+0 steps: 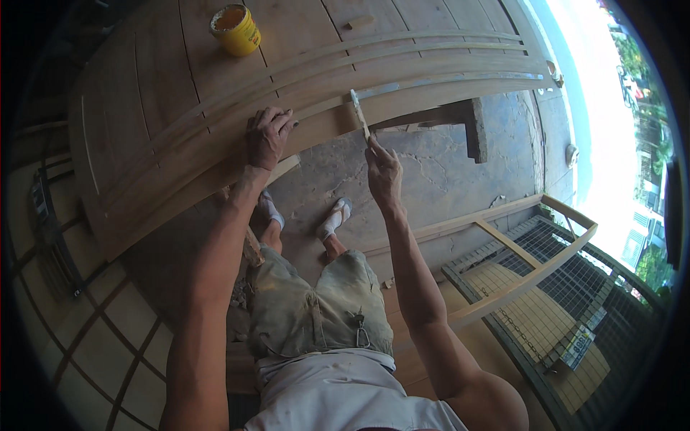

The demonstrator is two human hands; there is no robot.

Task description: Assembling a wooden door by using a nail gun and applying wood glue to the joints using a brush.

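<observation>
A large wooden panel [165,86] of brown planks, shaped like a door, stretches across the far side. Along its near edge, the right part of a long strip [431,85] is streaked with whitish-blue paste. My right hand [384,169] is closed around a thin flat spreader [360,117] smeared with white, its far end touching that edge. To the left, my left hand [267,138] rests on the same edge with fingers curled; what they close on is hidden. Beyond it on the panel stands an open yellow tub [236,32] with orange-tan residue around its mouth.
A small wood block [360,22] lies on the panel. Below the panel's right part is a dark wooden support [474,133]. At the right lean a light wooden frame [503,244] and a wire-mesh gate [560,266]. My sandalled feet [334,217] stand on the cracked concrete floor [417,165].
</observation>
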